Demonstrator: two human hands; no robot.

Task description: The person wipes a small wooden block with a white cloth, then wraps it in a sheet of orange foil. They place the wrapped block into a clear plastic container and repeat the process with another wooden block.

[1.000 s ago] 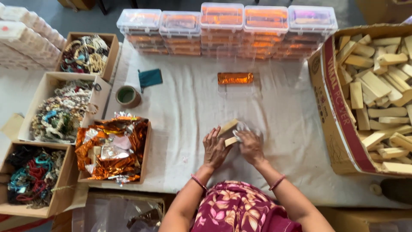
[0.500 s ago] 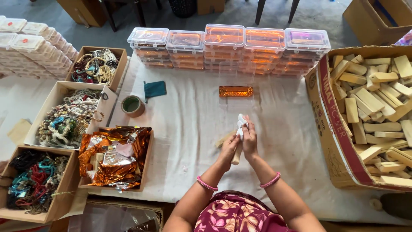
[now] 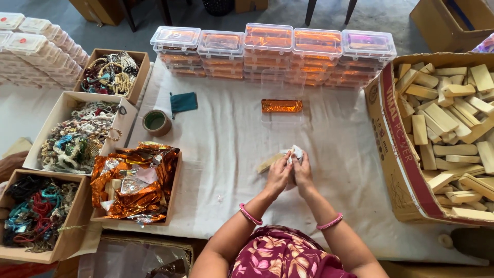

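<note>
Both my hands meet at the middle of the white-covered table [image 3: 221,154]. My left hand [image 3: 278,176] grips a pale wooden block [image 3: 269,162] that sticks out to the left. My right hand [image 3: 303,172] pinches a small piece of clear or silvery wrap [image 3: 297,152] at the block's upper end. A block wrapped in orange foil [image 3: 281,105] lies farther back on the cloth, inside an open clear plastic case [image 3: 286,98].
A big cardboard box of bare wooden blocks [image 3: 453,128] fills the right side. Stacked clear lidded boxes [image 3: 272,54] line the back. On the left are a box of orange foil sheets [image 3: 135,183], three boxes of beaded jewellery [image 3: 77,136], a tape roll [image 3: 156,122] and a teal pouch [image 3: 183,102].
My hands drew closer together and turned upright, lifting the wrap to the top of the block. The camera view also shifted slightly.
</note>
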